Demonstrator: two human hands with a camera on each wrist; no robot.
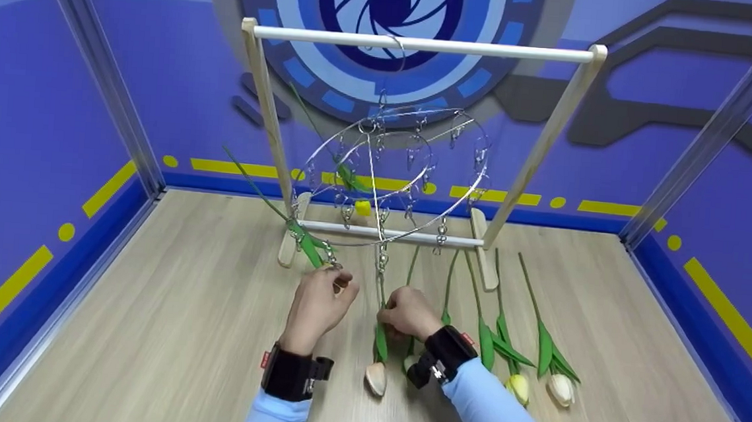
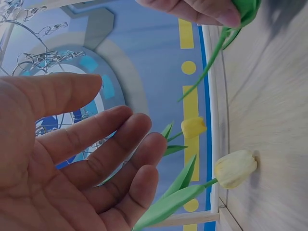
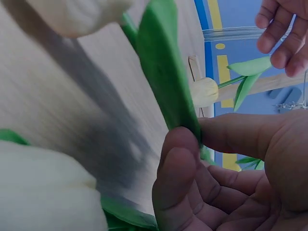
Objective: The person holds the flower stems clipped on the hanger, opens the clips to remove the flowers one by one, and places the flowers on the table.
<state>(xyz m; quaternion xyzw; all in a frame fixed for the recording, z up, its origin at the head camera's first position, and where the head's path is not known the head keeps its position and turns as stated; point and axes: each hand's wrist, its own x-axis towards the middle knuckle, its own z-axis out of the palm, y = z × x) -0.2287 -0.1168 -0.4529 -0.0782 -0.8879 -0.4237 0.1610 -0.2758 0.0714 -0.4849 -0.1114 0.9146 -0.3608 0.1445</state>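
Observation:
My right hand (image 1: 412, 313) pinches an artificial tulip (image 1: 375, 378) by its green leaf (image 3: 166, 72) and stem, with thumb against fingertips. Its pale bloom points toward me, and the stem reaches up beneath the clips of a round metal clip hanger (image 1: 428, 228). To the left, my left hand (image 1: 322, 303) is raised with fingers loosely spread and nothing in them, below the hanger's left rim. Behind that hand a white tulip (image 2: 236, 168) hangs bloom-down from the hanger; the hand covers its bloom in the head view. Farther back hangs a yellow tulip (image 1: 363, 208).
The hanger hooks over the white bar (image 1: 480, 48) of a wooden-legged rack (image 1: 539, 149). Several tulips lie on the table to the right, including a white one (image 1: 561, 389) and a yellow one (image 1: 518, 388); my right forearm partly covers others. Blue printed walls (image 1: 38, 114) enclose the table.

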